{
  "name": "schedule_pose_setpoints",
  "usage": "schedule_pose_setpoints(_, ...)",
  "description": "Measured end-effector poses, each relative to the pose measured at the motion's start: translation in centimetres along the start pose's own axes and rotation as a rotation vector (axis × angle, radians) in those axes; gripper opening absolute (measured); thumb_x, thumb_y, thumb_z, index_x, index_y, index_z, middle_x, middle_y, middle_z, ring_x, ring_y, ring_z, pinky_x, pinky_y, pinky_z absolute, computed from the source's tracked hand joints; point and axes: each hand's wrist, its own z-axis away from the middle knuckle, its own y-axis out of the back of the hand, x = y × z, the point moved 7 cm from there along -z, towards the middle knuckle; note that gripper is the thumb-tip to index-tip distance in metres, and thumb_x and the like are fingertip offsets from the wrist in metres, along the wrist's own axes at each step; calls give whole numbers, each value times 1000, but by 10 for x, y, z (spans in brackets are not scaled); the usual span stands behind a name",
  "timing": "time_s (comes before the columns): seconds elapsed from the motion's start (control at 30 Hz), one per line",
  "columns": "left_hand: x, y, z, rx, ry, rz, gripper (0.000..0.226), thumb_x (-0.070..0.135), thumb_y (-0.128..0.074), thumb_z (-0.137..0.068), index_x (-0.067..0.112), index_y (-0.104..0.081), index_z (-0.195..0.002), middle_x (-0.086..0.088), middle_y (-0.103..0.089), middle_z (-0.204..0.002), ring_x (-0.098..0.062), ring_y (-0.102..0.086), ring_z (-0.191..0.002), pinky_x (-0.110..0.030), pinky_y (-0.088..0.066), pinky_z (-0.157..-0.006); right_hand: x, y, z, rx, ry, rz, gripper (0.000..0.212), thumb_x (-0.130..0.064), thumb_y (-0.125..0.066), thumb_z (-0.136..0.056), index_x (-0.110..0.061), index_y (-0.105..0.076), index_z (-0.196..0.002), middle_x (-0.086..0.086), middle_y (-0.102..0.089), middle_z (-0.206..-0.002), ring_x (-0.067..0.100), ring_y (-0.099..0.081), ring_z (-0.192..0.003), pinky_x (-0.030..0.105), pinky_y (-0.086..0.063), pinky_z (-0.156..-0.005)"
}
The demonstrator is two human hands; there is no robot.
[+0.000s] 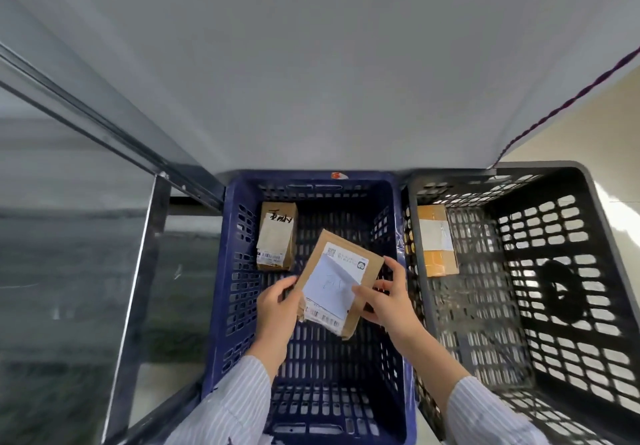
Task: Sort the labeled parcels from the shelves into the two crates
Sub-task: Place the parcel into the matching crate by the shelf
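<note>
Both hands hold a flat brown cardboard parcel (346, 261) with a white shipping label over the middle of the blue crate (221, 306). My left hand (278, 306) grips its lower left edge. My right hand (388, 297) grips its right side, thumb on the label. A small brown parcel (277, 235) with a handwritten label lies in the blue crate's far left corner. To the right stands the black crate (606, 237), with an orange-brown parcel (437, 240) lying at its far left.
A dark metal shelf frame (138, 289) stands left of the blue crate, with a slanted rail (86, 115) running up to the left. A white wall fills the view behind the crates. A dark red cord (561, 107) runs along the wall at upper right.
</note>
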Motion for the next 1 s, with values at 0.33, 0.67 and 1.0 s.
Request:
schedule_pose_setpoints(0.33,18,-27,-94,20,-98,80,41,-5,-52,-88,13,-58,-125,-1,-59,-101,-13,-54,-89,-16,-44,-64,31,-12,-77,69,-52,-213,59,-7,-62,-89,-25,-20,-126,6,-48,-127,27,-52,-117,48,-49,-94)
schedule_pose_setpoints(0.67,42,-65,-191,-44,-367,-211,57,2,-55,-90,21,-37,-141,-6,-37,-144,-21,-41,-126,-27,-40,-96,56,-29,-162,199,-129,-250,70,-14,-57,-93,-19,-13,-147,8,-39,-139,27,-47,-123,42,-53,-90)
schedule_pose_setpoints(1.0,33,-62,-213,-63,-619,-622,79,-15,-45,-85,19,-15,-151,6,7,-158,-13,-3,-145,-11,-18,-99,83,-59,-192,71,-145,4,84,-18,-58,-91,-19,-1,-151,9,-29,-152,29,-33,-136,42,-30,-113)
